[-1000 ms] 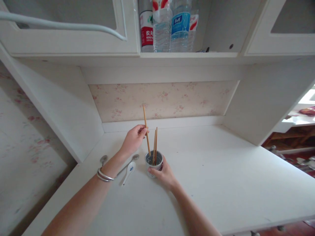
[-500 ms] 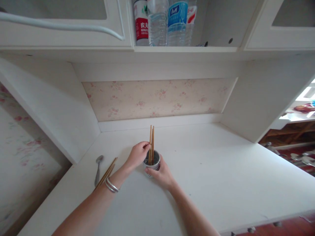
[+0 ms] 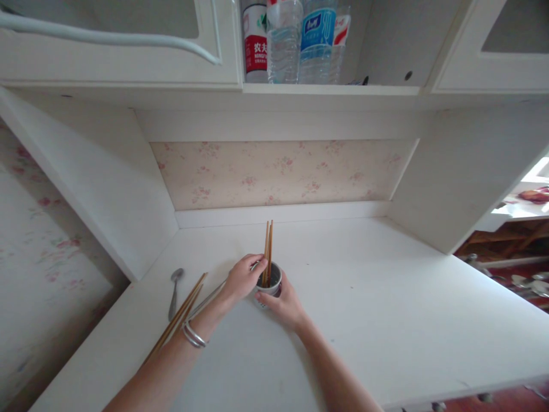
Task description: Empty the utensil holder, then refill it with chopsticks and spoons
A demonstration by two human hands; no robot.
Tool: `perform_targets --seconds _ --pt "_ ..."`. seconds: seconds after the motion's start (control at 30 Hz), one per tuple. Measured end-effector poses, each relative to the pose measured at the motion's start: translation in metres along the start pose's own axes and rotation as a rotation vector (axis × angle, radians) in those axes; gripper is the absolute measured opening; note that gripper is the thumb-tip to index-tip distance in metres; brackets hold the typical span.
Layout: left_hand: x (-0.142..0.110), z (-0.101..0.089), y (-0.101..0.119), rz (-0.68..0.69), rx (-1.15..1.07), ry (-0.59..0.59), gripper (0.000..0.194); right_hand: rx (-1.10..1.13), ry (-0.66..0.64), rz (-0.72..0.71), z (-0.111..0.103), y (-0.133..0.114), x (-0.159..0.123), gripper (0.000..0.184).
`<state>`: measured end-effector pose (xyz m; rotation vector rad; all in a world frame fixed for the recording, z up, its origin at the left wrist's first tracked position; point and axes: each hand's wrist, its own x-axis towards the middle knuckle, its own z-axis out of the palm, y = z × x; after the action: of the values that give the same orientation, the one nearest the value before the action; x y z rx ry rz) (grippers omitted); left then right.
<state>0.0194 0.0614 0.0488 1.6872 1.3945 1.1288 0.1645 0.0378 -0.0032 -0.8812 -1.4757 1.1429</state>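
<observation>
The right hand (image 3: pixel 283 300) is closed around the near right side of a small cup (image 3: pixel 278 281), thumb at the front, with the cup standing on the white desk (image 3: pixel 377 303), left of the middle and nearer the back edge than the front. Several wooden chopsticks (image 3: pixel 270 246) stand in the cup close together, almost upright, their tops well above the rim. The left hand (image 3: pixel 245 278) reaches over the cup's left side with its fingertips drawn together at these sticks; whether it grips one I cannot tell. Toward the desk's left edge, a metal spoon (image 3: pixel 174 293) lies with its bowl toward the back left corner. Between it and the left forearm lie loose chopsticks (image 3: pixel 177 316), slanting and partly hidden by the arm, and just beside them a thin metal handle (image 3: pixel 209 298), one end hidden by the left hand.
</observation>
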Motion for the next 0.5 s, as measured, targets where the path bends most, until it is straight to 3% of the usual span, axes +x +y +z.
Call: perform_targets --seconds 0.17,0.27,0.4,0.5 --pt "-0.035 0.008 0.002 -0.119 -0.401 -0.114 0.09 -0.031 -0.035 -0.028 -0.002 -0.004 -0.001 0.06" --pt "-0.045 0.019 -0.005 -0.092 -0.498 -0.085 0.109 -0.02 -0.066 -0.055 -0.002 -0.001 -0.002 0.059" --pt "-0.043 0.034 -0.019 -0.052 -0.58 0.024 0.101 0.086 -0.123 -0.003 -0.002 0.005 -0.007 0.079" --pt "-0.039 0.04 -0.025 -0.002 -0.601 0.069 0.083 0.093 0.046 -0.002 -0.002 -0.004 -0.011 0.084"
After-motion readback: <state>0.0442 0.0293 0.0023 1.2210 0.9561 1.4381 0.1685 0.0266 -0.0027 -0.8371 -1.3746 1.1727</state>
